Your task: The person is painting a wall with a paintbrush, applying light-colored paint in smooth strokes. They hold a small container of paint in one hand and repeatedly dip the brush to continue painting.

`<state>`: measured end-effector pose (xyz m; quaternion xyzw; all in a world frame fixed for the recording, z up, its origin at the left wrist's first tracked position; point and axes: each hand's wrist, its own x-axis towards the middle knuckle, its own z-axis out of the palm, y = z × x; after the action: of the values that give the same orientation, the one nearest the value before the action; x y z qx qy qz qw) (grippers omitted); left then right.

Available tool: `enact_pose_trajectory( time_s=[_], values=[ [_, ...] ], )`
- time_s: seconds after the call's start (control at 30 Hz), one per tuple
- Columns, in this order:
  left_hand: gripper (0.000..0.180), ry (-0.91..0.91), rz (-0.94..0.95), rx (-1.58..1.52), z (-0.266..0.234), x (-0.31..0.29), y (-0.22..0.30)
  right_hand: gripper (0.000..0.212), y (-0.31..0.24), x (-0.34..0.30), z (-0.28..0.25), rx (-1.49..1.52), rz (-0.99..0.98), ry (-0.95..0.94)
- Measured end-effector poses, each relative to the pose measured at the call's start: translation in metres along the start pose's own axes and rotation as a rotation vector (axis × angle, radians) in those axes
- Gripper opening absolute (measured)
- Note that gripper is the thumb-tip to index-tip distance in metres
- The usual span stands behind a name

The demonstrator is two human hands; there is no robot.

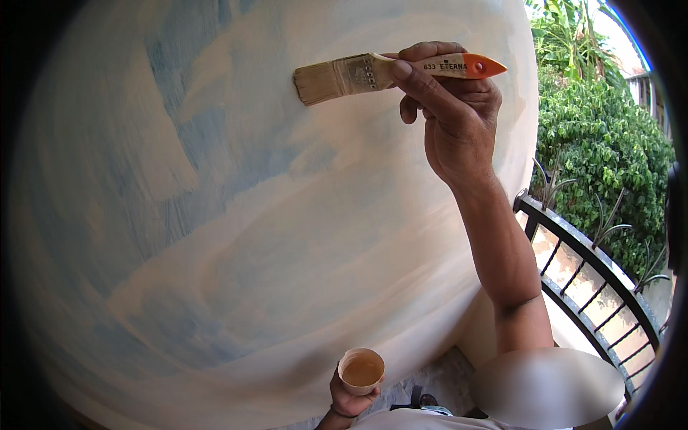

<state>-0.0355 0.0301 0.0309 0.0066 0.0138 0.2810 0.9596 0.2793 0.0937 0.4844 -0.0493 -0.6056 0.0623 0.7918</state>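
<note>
In the head view I see the right hand point(459, 118), thumb and fingers closed around the handle of a flat paintbrush point(352, 74), far in the scene, its bristles pointing left at the painted wall point(251, 186); I cannot tell whether they touch it. Near me, the left hand point(347, 400) cradles a small cup point(362, 390) of tan liquid point(362, 370). On the right, a black railing point(596, 256) curves before green foliage point(602, 150).
</note>
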Motion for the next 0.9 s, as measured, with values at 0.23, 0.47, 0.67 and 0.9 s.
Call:
enact_pose_trajectory(
  time_s=[0.23, 0.47, 0.67, 0.9],
  values=[
    [0.064, 0.029, 0.037, 0.038, -0.004, -0.005, -0.003, 0.02, -0.013, 0.068, -0.107, -0.241, -0.212, 0.661],
    [0.061, -0.009, 0.027, 0.03, 0.001, -0.01, -0.001, 0.015, -0.007, 0.027, 0.012, -0.008, -0.076, 0.02],
    [0.062, -0.022, 0.035, 0.02, 0.003, -0.005, 0.001, 0.016, 0.003, 0.07, -0.039, -0.184, -0.198, 0.413],
    [0.069, 0.093, 0.38, 0.454, -0.028, -0.013, -0.001, 0.017, -0.019, 0.068, 0.001, -0.066, -0.249, 0.365]
  ],
)
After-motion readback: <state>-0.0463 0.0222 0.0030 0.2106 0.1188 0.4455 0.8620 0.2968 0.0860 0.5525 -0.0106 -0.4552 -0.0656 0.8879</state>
